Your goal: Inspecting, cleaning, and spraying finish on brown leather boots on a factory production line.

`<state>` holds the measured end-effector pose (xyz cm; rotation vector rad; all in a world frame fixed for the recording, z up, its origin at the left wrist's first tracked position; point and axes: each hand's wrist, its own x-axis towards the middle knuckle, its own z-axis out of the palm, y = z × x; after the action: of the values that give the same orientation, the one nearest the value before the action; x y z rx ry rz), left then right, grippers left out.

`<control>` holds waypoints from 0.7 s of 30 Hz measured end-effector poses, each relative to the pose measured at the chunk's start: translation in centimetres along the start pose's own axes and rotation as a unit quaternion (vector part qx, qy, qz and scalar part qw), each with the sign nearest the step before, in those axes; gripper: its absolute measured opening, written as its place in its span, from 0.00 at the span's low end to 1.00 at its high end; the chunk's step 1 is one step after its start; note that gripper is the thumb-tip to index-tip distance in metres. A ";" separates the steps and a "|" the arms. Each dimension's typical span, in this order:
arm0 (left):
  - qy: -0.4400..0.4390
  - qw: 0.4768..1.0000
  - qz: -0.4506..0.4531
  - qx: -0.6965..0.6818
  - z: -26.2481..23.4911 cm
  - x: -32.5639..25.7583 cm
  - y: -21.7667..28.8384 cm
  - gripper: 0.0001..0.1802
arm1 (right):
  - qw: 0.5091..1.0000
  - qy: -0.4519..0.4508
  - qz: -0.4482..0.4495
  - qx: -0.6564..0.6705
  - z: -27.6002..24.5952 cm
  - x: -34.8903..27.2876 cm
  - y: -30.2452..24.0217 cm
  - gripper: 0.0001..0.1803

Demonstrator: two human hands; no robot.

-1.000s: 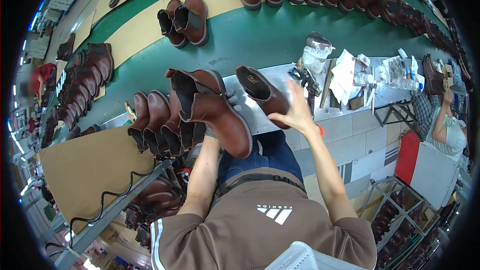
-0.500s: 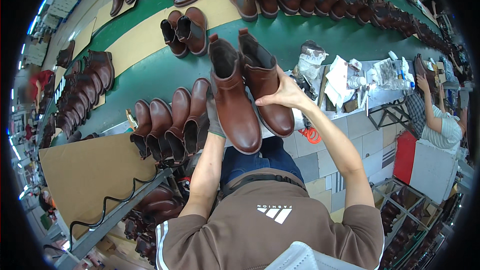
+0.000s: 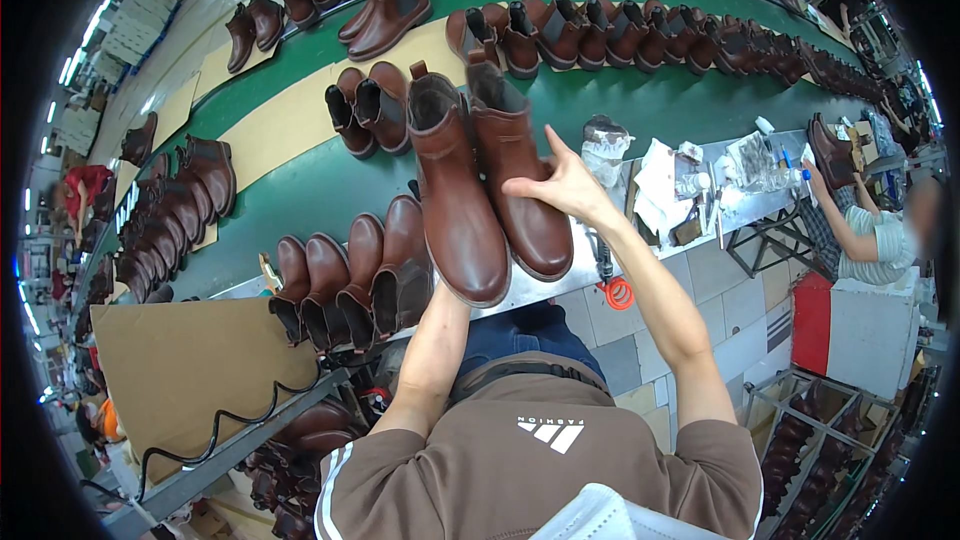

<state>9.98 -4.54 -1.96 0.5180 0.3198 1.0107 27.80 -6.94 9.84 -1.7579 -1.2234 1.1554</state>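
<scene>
Well, two boots (image 3: 495, 210) before us at the bench

We have a brown pair over the near edge of our bench (image 3: 530, 292), side by side, toes toward us and shafts pointing away. The left boot (image 3: 462, 215) reaches a little nearer to us than the right boot (image 3: 530, 215). Our left forearm (image 3: 437, 340) runs up behind the left boot, which hides the left hand, so we cannot tell how it grips. Our right hand (image 3: 568, 183) is spread wide: the thumb lies across the front of the right boot, and the forefinger stretches up, apart from the shaft. Whether its lower fingers touch the boot, we cannot tell.

To our left, four more boots (image 3: 361, 265) lie in a row, toes away and openings toward us, near a cardboard sheet (image 3: 190, 370). Beyond, we see a green belt (image 3: 300, 195) with tan card (image 3: 265, 145), where another pair (image 3: 382, 110) stands; a long row (image 3: 640, 35) runs off rightward. White sheets (image 3: 655, 195) and a bottle (image 3: 692, 185) lie on the bench at our right. A red coil (image 3: 618, 293) shows just below its edge. Farther right, a co-worker (image 3: 878, 258) has a hand near another boot (image 3: 832, 152).
</scene>
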 end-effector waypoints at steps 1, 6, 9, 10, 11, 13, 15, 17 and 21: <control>0.002 1.000 0.001 0.003 0.3 -1.2 -0.4 0.21 | 0.996 0.008 -0.003 0.093 -0.5 -0.6 1.3 0.61; 0.040 0.998 0.038 0.025 -0.3 -1.6 1.4 0.20 | 0.935 0.337 -0.059 0.095 -1.3 -7.2 10.4 0.39; 0.071 0.995 0.053 0.035 -0.8 -0.5 2.3 0.20 | 0.919 0.390 0.038 -0.051 -1.0 -8.9 19.1 0.36; 0.079 0.995 0.053 0.037 -0.9 -0.4 2.3 0.20 | 0.952 0.302 0.051 0.022 -0.7 -8.8 21.8 0.34; 0.089 0.994 0.055 0.041 -1.1 -0.3 2.4 0.20 | 0.972 0.207 0.064 0.096 -0.2 -8.5 23.7 0.31; 0.106 0.992 0.053 0.047 -1.5 0.2 2.6 0.20 | 0.976 0.175 0.078 0.099 0.0 -6.7 25.6 0.26; 0.133 0.988 0.055 0.061 -2.0 0.4 3.1 0.20 | 0.981 0.147 0.079 0.102 0.3 -4.6 24.7 0.18; 0.150 0.985 0.048 0.069 -2.3 0.4 3.2 0.20 | 0.970 0.193 0.148 0.016 0.2 -3.0 22.4 0.17; 0.168 0.982 0.043 0.080 -2.3 0.5 3.1 0.20 | 0.978 0.183 0.073 0.076 0.7 -4.2 21.0 0.15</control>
<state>6.88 -2.12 -2.18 0.5082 0.6894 1.1645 33.42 -17.52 -7.93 -1.8629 -0.7795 0.9241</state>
